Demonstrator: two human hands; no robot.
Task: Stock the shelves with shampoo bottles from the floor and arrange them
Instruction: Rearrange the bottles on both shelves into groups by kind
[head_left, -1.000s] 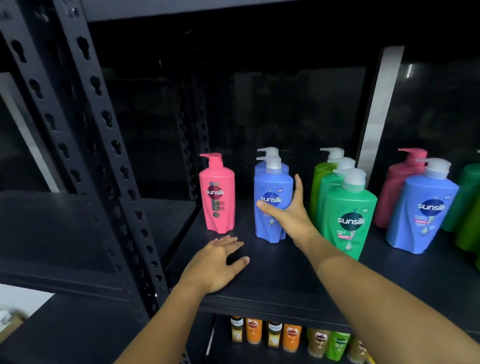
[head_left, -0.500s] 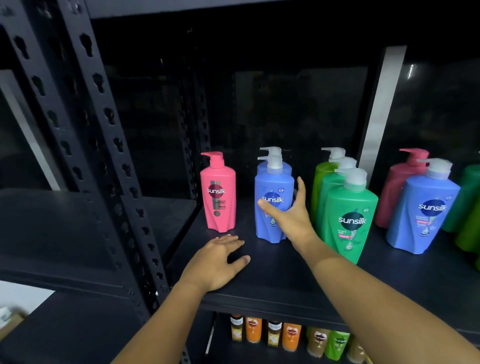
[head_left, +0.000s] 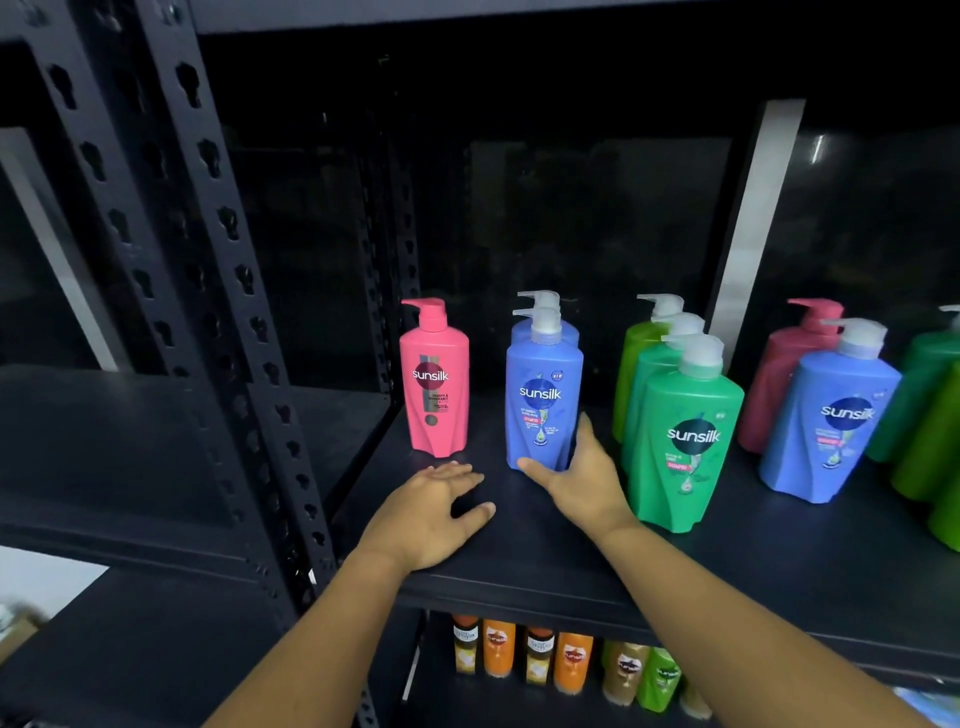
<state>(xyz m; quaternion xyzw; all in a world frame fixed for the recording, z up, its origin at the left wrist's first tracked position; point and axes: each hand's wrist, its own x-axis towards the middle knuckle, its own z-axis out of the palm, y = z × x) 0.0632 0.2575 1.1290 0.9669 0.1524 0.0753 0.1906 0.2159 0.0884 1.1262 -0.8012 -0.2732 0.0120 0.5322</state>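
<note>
A blue shampoo bottle (head_left: 543, 395) with a white pump stands upright on the black shelf (head_left: 524, 566), with a second blue one right behind it. My right hand (head_left: 582, 478) holds the front bottle low at its base, thumb across the front bottom edge and fingers up its right side. My left hand (head_left: 431, 514) rests flat on the shelf board, fingers spread, just in front of a pink shampoo bottle (head_left: 435, 379) and not touching it. A row of three green bottles (head_left: 688, 436) stands just right of my right hand.
Further right stand a pink bottle (head_left: 779, 384), a blue bottle (head_left: 831, 421) and more green ones at the frame edge. A perforated black upright (head_left: 208, 312) bounds the shelf on the left. Several small orange, brown and green bottles (head_left: 535, 654) line the shelf below.
My right hand has slid down the blue bottle from its label to its base. The left hand has stayed flat on the shelf. The bottles stand where they were.
</note>
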